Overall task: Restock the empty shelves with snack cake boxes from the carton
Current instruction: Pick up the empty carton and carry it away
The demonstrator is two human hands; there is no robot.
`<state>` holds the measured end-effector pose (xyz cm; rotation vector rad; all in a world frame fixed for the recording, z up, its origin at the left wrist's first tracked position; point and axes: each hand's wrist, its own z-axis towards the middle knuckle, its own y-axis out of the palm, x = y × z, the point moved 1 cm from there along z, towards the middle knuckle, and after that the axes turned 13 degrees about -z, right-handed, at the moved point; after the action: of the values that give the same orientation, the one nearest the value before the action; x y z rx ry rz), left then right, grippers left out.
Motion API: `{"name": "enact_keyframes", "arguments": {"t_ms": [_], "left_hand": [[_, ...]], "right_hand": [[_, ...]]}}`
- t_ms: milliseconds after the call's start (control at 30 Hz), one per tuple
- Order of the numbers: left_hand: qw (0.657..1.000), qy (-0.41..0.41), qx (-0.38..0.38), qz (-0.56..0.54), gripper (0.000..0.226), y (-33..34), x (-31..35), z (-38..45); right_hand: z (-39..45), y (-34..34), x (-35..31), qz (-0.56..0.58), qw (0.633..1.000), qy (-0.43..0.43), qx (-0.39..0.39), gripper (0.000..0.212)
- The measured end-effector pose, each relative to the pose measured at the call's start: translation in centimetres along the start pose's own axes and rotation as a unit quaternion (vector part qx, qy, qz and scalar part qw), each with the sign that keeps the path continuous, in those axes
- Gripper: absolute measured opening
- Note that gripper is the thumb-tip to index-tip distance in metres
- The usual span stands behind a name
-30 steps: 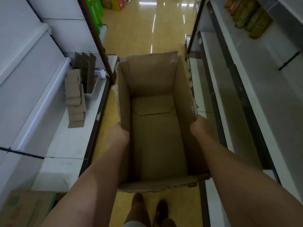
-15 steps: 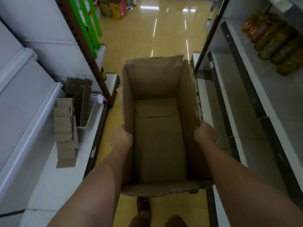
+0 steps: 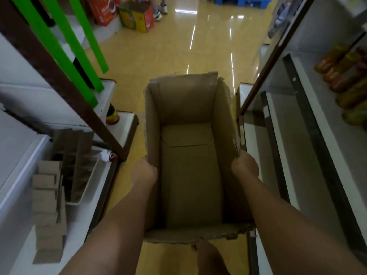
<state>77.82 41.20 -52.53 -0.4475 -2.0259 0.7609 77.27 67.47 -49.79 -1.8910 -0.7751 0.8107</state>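
Observation:
A brown cardboard carton (image 3: 190,175) hangs open-topped in front of me over the aisle floor, and its inside shows nothing but bare cardboard. My left hand (image 3: 143,172) grips its left wall at the rim. My right hand (image 3: 245,167) grips the torn right wall at the rim. White shelves (image 3: 309,175) run along the right side, with bare boards at my level. No snack cake boxes are in view.
Folded cardboard dividers (image 3: 48,211) lie on the white left shelf (image 3: 83,215) beside a wire tray. Green strips and a brown upright (image 3: 65,90) stand at left. Orange and green packets (image 3: 349,76) sit on an upper right shelf. Boxes (image 3: 137,16) and a person's feet are down the aisle.
I have walked forward along the aisle with the carton held in both hands; the left shelf's dividers have slid back past me and the far boxes have come into sight.

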Motion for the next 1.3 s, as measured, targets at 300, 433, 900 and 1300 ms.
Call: {"name": "enact_keyframes", "arguments": {"t_ms": [300,433,900,1300], "left_hand": [[0.998,-0.059,0.021,0.021,0.029,3.7,12.4,13.3],[0.996,-0.072,0.047,0.008,0.032,4.0,16.0,19.6],[0.990,-0.107,0.089,-0.015,0.033,-0.5,26.6,43.1],[0.973,-0.170,0.149,-0.055,0.036,-6.0,31.6,60.4]], "right_hand": [[18.0,-5.7,-7.7,-0.004,1.000,-0.014,-0.019,0.027],[24.1,-7.2,-12.3,-0.007,0.999,-0.027,-0.022,0.035],[43.8,-10.5,-34.6,-0.037,0.994,-0.098,-0.031,0.020],[57.1,-10.8,-53.7,-0.100,0.974,-0.201,-0.036,0.032]]}}
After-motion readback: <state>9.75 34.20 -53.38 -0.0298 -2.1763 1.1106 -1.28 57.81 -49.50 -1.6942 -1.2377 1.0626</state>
